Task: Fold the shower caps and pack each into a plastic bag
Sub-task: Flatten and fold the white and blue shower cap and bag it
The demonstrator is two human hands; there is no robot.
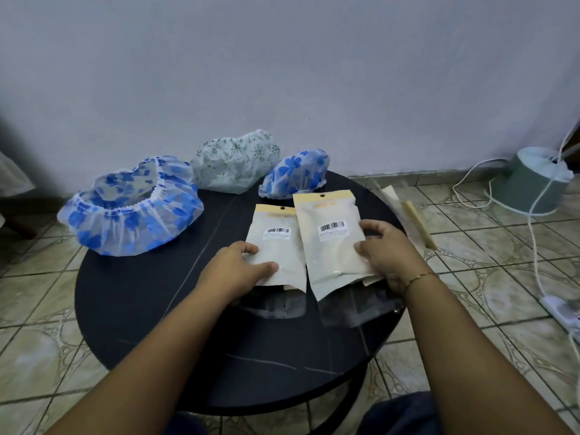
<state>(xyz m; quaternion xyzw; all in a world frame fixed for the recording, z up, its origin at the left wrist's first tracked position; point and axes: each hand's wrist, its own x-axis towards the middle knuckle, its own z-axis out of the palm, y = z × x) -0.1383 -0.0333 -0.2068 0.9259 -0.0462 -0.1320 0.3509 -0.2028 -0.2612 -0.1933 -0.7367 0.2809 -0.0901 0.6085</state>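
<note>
A round black table (150, 309) fills the middle of the tiled floor. Three shower caps sit along its far side: a big blue-flowered cap (131, 211) spread open at the left edge, a green-sprigged cap (235, 164) against the wall, and a smaller blue-flowered cap (295, 174) just right of it. Nearer the person lie two barcoded plastic bags. The left hand (238, 271) pinches the left bag (276, 246) at its lower edge, thumb on top. The right hand (386, 249) grips the right bag (332, 243) by its side, with more bags beneath. Off the table's right rim lies another thin packet (411, 215). A grey lamp base (533, 180) stands on the floor, white cables trailing.
</note>
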